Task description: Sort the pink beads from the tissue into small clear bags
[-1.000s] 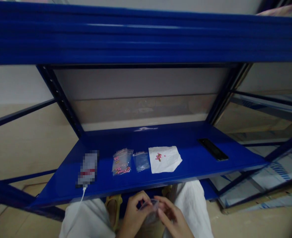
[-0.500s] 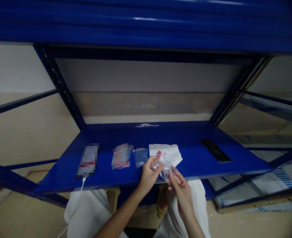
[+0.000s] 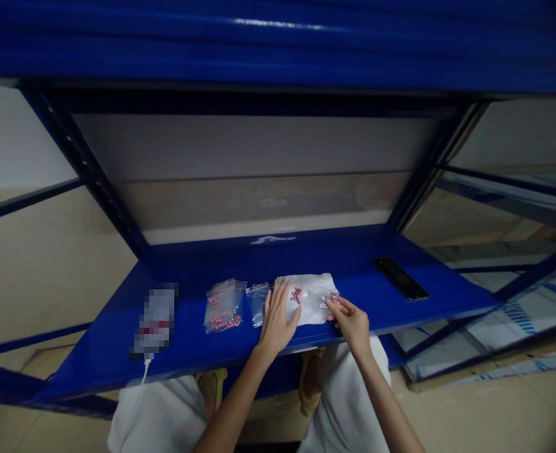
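My left hand lies flat, fingers stretched out, over the left edge of a white sheet of paper and partly across a clear zip bag. Small pink beads sit in a little heap on the paper, just right of those fingers. At the paper's right side, my right hand is closed in a pinch. Shiny clear plastic shows at its fingertips, seemingly a small bag; its outline is hard to make out against the paper.
Left of my hands lie zip bags with pink beads. Further left is a blurred-out phone with a white cable. A black phone rests at right on the blue shelf. Blue uprights and an upper shelf frame the space.
My left hand has let go of the clear bag and moved left, flattening onto the paper's edge. My right hand has moved up to the paper's right side. The view has shifted slightly.
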`<state>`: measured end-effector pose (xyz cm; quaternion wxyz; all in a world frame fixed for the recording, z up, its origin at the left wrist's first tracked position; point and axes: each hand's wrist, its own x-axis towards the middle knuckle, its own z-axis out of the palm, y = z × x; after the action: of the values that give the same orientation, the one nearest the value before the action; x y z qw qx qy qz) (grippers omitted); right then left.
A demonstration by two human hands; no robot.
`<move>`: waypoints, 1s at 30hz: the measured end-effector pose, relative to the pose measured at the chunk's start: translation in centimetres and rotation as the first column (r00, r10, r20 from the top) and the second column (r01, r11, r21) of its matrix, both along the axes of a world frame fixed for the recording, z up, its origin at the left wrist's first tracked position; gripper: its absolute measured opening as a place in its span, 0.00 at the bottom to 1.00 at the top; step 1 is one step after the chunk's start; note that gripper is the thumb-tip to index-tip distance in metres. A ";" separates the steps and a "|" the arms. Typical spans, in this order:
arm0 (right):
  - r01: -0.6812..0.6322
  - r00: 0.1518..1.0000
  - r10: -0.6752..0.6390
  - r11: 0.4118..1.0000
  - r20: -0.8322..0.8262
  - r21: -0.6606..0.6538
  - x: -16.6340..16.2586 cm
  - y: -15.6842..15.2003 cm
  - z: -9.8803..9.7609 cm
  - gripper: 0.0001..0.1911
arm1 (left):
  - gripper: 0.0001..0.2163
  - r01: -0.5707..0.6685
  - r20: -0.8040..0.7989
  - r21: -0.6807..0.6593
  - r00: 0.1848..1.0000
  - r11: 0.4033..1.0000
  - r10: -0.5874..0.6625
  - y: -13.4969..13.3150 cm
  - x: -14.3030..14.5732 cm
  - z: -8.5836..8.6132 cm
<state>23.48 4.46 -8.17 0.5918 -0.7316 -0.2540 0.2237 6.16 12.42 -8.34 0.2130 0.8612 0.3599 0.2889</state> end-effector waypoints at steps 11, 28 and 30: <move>-0.092 0.986 0.091 0.996 0.141 0.004 0.8 -0.3 -0.3 0.42 | 0.26 0.107 -0.168 0.053 0.981 0.993 -0.097 -0.5 0.2 0.0; 0.045 0.993 -0.040 0.998 -0.109 0.044 -0.1 -1.3 0.5 0.27 | 0.20 -0.079 -0.042 0.098 0.996 0.992 0.083 -0.3 -0.1 -1.0; 0.049 0.993 -0.045 0.998 -0.107 0.041 -0.2 -1.3 0.6 0.26 | 0.21 -0.032 -0.072 0.114 0.997 0.993 0.041 -0.4 -0.1 -1.0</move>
<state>23.29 3.18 -7.54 0.6252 -0.7114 -0.2097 0.2429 6.08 12.03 -9.31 0.1454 0.8751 0.3665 0.2805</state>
